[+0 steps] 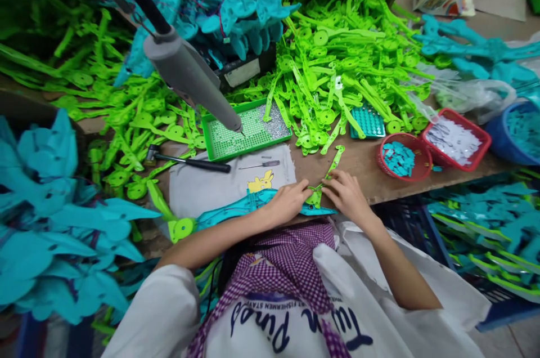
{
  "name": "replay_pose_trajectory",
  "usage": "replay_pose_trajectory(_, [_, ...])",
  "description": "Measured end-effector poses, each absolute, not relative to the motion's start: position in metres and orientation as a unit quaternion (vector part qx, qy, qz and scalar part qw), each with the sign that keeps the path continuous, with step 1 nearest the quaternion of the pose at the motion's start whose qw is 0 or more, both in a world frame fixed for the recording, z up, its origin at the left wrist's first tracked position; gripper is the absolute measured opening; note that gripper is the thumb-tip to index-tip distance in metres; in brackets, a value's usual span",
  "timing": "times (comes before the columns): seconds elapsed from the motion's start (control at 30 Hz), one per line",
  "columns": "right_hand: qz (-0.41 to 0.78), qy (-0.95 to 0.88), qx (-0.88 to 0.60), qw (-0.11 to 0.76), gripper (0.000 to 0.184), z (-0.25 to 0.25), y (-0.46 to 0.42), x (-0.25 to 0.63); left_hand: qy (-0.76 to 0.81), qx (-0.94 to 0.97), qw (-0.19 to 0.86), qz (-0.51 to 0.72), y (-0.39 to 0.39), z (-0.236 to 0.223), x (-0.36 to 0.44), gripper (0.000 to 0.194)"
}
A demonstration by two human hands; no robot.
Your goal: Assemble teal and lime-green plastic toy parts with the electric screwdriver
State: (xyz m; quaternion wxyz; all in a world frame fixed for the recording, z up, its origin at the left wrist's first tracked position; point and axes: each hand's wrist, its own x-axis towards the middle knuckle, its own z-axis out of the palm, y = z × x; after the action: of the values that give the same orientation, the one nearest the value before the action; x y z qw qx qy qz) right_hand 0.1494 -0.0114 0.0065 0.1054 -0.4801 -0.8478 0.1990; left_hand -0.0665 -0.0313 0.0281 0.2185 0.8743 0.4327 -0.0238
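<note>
At the table's front edge, my left hand (pixel 291 199) and my right hand (pixel 343 192) both close their fingers on a lime-green plastic part (pixel 333 164), long and narrow with a wider lower end. Beneath it and my left forearm lies a long turquoise plastic part (pixel 228 209). A grey cloth (pixel 189 189) with a yellow cartoon figure is spread left of my hands. On this cloth rest a thin screwdriver (pixel 265 164) and the black handle of a hammer (pixel 198 164). My fingers hide part of the green piece.
A grey electric screwdriver (pixel 189 74) hangs over a green tray (pixel 211 150) of small metal screws. Behind are heaps of green parts (pixel 320 65) and turquoise parts (pixel 248 3). Right stand a red round basket (pixel 405 173), a red square basket (pixel 485 150) and a blue tub (pixel 495 121).
</note>
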Motion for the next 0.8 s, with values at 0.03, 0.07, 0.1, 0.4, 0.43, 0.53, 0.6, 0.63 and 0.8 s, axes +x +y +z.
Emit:
replay_pose_trajectory(0.03, [0.205,-0.853,-0.466,0.111,0.026,0.007,-0.011,0.149,0.432,0.874,0.219,-0.024,-0.031,0.028,-0.066,0.031])
replay_pose_trajectory(0.07, [0.211,-0.857,-0.457,0.111,0.024,0.007,-0.010,0.149,0.433,0.874,0.221,-0.025,-0.030,0.028,-0.066,0.031])
replay_pose_trajectory(0.1, [0.211,-0.860,-0.454,0.104,0.022,0.008,-0.008,0.147,0.434,0.872,0.223,-0.028,-0.030,0.028,-0.066,0.032])
replay_pose_trajectory(0.4, [0.131,-0.890,-0.436,-0.031,0.007,0.027,0.011,0.129,0.468,0.843,0.266,0.007,-0.031,0.033,-0.075,0.038])
replay_pose_trajectory(0.43, [0.132,-0.890,-0.436,-0.033,0.007,0.027,0.011,0.129,0.480,0.831,0.280,0.024,-0.031,0.035,-0.076,0.035])
replay_pose_trajectory(0.53, [0.142,-0.887,-0.439,-0.031,0.006,0.026,0.009,0.129,0.500,0.788,0.349,0.080,-0.032,0.041,-0.076,0.027])
replay_pose_trajectory(0.6, [0.148,-0.885,-0.441,-0.026,0.005,0.023,0.008,0.129,0.503,0.761,0.397,0.098,-0.031,0.044,-0.073,0.024])
replay_pose_trajectory(0.63, [0.148,-0.884,-0.442,-0.023,0.005,0.022,0.007,0.129,0.503,0.755,0.410,0.096,-0.030,0.045,-0.072,0.023])
replay_pose_trajectory(0.8, [0.143,-0.885,-0.443,-0.014,0.006,0.021,0.004,0.130,0.464,0.819,0.336,0.031,-0.035,0.044,-0.075,0.029])
